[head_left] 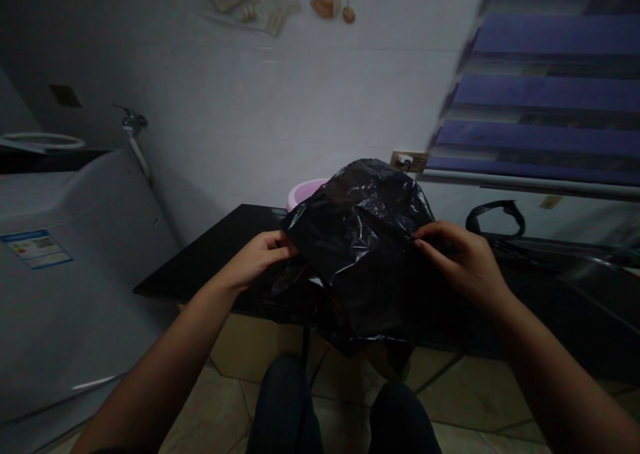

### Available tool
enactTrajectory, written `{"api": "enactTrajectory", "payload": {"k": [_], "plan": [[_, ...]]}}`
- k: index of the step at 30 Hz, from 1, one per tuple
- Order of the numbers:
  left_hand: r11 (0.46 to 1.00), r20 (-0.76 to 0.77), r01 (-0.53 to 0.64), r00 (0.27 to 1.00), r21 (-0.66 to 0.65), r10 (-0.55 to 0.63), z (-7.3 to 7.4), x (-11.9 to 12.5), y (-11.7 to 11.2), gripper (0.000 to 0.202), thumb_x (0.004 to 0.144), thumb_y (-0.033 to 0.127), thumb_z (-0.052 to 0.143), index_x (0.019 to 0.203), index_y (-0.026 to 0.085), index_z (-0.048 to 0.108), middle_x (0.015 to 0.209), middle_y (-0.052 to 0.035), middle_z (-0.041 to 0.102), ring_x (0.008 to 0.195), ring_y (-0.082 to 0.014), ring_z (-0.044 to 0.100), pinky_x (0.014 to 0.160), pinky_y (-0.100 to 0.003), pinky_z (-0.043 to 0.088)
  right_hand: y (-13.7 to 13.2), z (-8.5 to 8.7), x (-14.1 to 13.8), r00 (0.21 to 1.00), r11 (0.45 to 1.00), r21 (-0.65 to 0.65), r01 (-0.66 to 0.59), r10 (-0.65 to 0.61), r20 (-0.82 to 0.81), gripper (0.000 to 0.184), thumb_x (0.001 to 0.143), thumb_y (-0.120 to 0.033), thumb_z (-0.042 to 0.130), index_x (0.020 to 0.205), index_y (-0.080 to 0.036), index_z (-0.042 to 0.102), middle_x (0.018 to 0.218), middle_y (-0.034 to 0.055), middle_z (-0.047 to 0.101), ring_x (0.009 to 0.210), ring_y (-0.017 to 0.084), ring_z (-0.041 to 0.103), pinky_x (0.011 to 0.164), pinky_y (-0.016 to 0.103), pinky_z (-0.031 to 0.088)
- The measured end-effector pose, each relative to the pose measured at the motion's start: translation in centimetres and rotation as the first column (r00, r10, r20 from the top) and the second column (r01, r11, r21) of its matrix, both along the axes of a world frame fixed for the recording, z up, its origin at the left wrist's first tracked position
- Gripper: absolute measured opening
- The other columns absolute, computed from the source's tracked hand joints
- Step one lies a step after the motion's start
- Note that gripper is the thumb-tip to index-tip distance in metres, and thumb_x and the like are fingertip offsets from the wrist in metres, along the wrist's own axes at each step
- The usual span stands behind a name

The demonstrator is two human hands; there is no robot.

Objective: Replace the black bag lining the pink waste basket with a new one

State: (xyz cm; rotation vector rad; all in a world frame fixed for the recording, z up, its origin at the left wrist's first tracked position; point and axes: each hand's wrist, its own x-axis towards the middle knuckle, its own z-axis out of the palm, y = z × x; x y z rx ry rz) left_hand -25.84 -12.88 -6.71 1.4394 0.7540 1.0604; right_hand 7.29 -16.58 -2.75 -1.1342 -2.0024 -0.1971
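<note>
A shiny black plastic bag [360,247] is spread between my two hands above the front edge of the dark counter. My left hand [263,257] pinches its left edge, fingers closed on the film. On the other side, thumb and fingertips of my right hand [463,261] grip the bag's right part. Behind the bag, the rim of a pink basin [306,193] shows; the rest of it is covered by the bag. The bag's lower part hangs down over the counter edge.
A black countertop [210,251] runs across in front of me. At left stands a washing machine [90,274], with a tap [131,119] on the wall above. A socket with a white plug [406,161] and a purple striped blind [545,94] are at right. A black ring-shaped item [520,222] stands near the wall.
</note>
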Motion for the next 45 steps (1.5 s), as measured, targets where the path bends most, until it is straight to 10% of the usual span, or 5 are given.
{"api": "enactTrajectory", "payload": {"k": [45], "plan": [[0.987,0.143,-0.163,0.976,-0.011,0.163,0.8,0.9,-3.3,0.025,0.051,0.017,0.077,0.062,0.016,0.055,0.061,0.0009,0.061,0.054,-0.0117,0.055,0.053,-0.021,0.042,-3.3,0.4,2.5,0.989,0.997,-0.058,0.056,-0.063,-0.134,0.017,0.080,-0.034,0.057,0.081,-0.017,0.061,0.078,0.0055,0.064,0.071,0.015,0.059,0.066,0.026,0.046]]}}
